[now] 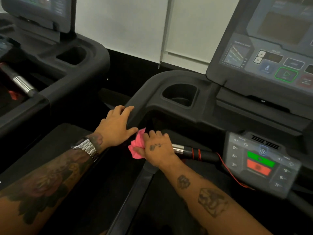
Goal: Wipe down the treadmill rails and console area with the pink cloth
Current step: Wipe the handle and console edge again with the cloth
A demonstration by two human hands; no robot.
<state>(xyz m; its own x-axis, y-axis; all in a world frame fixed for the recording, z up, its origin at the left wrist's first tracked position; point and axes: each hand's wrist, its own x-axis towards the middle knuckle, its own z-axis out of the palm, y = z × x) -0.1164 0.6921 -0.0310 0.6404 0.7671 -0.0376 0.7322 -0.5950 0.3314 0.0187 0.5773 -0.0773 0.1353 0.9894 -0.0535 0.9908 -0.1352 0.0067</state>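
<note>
Rail work is the step in hand, by our reading. Our right hand (157,148) has its fingers curled down over the pink cloth (136,146), which is bunched up and gripped, with crumpled folds poking out to the left of the knuckles. It sits low at the left end of the grip bar (203,154), right beside the chrome sensor sleeve (177,148). It's dark under there, so we cannot tell whether the cloth is pressed on the bar's end or on the inner face of the side rail (144,85).

Our left hand (116,126) lies flat on that side rail, fingers straight and a little spread, holding nothing. It looks like a brace and nothing more. Its thumb tip comes very near the cloth.

How far along? We judge it early to middling, with plenty of surface to go: the grip bar, the control pad (259,163) with its green and red keys, the cup holder (179,95), and the console screen (271,48) up top.

Next move, as we see it: sweep the cloth rightward along the grip bar, wrapping it round the chrome. We'd take care at the red cord (232,173) looped on the bar, because a snag there could tug it. A light touch suits the control pad, so we press no keys.
</note>
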